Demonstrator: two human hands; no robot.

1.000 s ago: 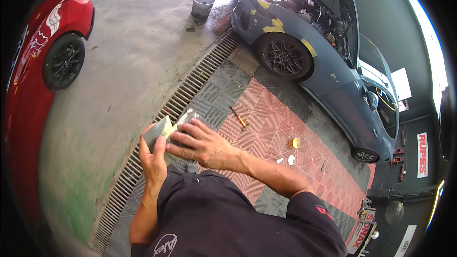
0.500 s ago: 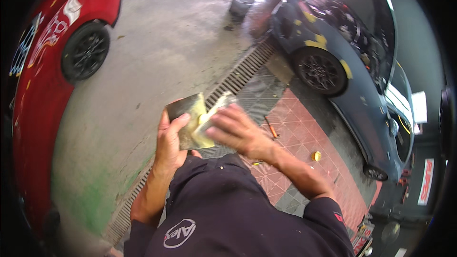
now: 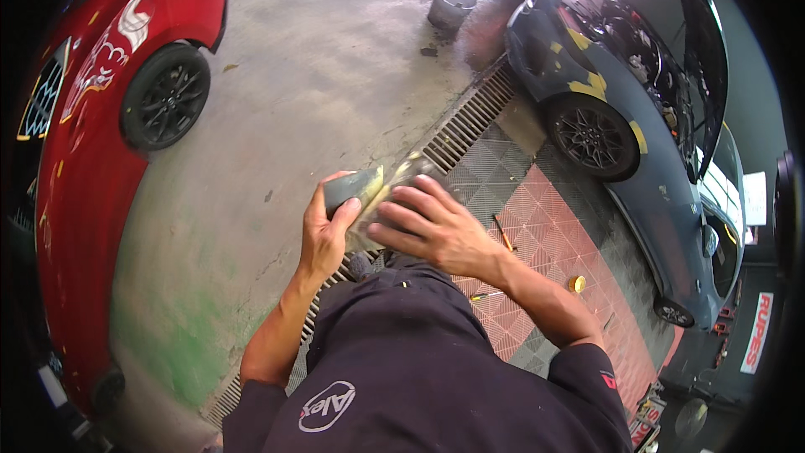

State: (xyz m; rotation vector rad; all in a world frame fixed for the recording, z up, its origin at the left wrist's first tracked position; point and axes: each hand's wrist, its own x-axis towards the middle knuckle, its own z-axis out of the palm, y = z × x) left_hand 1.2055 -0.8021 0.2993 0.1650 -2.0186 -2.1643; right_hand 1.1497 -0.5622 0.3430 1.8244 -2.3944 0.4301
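Observation:
My left hand (image 3: 325,231) grips a dark flat board (image 3: 350,188), thumb across its face and fingers behind. Pale yellow paste (image 3: 375,191) is smeared along the board's right side. Close against that side, my right hand (image 3: 438,231) has its fingers bent over a flat spreader (image 3: 406,174), blurred by motion and streaked with the same yellow. The fingers partly hide the spreader, and its exact shape is unclear. Both hands are held in front of my body, above the floor drain.
A red car (image 3: 80,226) stands at left. On the right is a dark grey car (image 3: 671,201), hood raised, with yellow patches on its fender. A slotted drain (image 3: 470,122) crosses the floor. An orange-handled tool (image 3: 504,233) and yellow tin (image 3: 577,283) lie on tiles; a bucket (image 3: 452,6) stands farther off.
The board has tilted, so its face shows narrower. The spreader has shifted and turned beside it, with my right fingers more spread. The whole view has shifted, moving the cars rightward.

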